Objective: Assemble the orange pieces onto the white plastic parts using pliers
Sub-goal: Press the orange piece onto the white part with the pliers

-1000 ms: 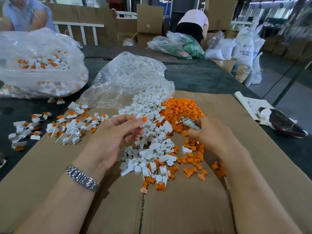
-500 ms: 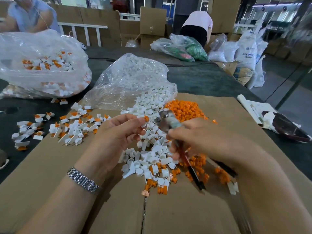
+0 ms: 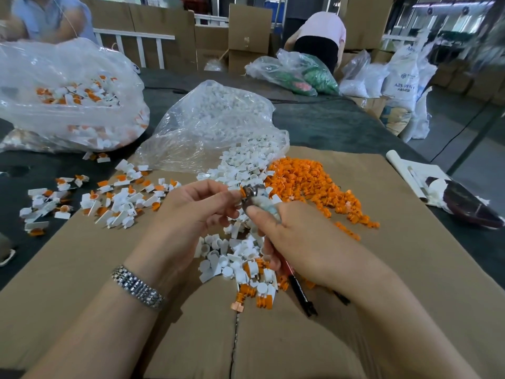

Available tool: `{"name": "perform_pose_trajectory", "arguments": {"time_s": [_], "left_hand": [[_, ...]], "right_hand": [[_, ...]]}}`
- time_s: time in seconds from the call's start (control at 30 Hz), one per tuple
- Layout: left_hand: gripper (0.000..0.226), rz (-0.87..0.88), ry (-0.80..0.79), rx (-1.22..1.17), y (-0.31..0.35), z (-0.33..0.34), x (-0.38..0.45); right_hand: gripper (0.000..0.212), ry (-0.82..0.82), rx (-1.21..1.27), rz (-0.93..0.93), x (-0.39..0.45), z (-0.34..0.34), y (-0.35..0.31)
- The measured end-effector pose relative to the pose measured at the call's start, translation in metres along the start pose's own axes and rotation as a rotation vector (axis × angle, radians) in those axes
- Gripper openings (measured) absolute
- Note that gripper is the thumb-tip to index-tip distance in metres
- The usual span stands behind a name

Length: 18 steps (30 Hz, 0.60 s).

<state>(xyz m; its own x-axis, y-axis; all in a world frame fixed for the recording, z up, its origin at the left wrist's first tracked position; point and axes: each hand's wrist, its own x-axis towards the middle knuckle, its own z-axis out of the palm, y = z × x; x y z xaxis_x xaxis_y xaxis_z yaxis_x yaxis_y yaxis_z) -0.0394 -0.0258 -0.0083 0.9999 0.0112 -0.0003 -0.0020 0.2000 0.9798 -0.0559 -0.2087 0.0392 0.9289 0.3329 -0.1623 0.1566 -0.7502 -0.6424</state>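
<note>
**Pliers meet the pinched part**

Far left on the table (image 3: 328, 124), finished pieces (image 3: 114, 198) lie scattered. Your left hand (image 3: 191, 212) pinches a white part with an orange piece (image 3: 241, 191) at its fingertips. Your right hand (image 3: 295, 242) has a closed grip round the pliers (image 3: 255, 196), whose tip touches that piece. Loose orange pieces (image 3: 308, 181) are heaped just right.

White sack (image 3: 404, 77) far right: blue print, "ABS RESIN" partly legible; rest blurred.
</note>
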Motion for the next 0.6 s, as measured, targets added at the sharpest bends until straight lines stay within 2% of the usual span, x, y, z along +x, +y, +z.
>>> {"name": "perform_pose_trajectory", "arguments": {"time_s": [0.13,0.27,0.47,0.6], "left_hand": [[0.014,-0.012,0.001,0.052,0.000,0.001,-0.001],[0.023,-0.042,0.017,0.046,-0.001,0.002,0.000],[0.024,-0.063,0.027,0.011,-0.001,0.002,0.001],[0.023,-0.052,0.017,-0.028,0.000,0.002,0.002]], "right_hand": [[0.064,0.108,-0.086,0.013,0.003,0.012,0.000],[0.060,0.154,-0.174,0.024,0.007,0.015,0.005],[0.059,0.198,-0.154,-0.014,0.010,0.019,0.008],[0.073,0.082,0.023,-0.044,0.005,0.008,0.009]]}}
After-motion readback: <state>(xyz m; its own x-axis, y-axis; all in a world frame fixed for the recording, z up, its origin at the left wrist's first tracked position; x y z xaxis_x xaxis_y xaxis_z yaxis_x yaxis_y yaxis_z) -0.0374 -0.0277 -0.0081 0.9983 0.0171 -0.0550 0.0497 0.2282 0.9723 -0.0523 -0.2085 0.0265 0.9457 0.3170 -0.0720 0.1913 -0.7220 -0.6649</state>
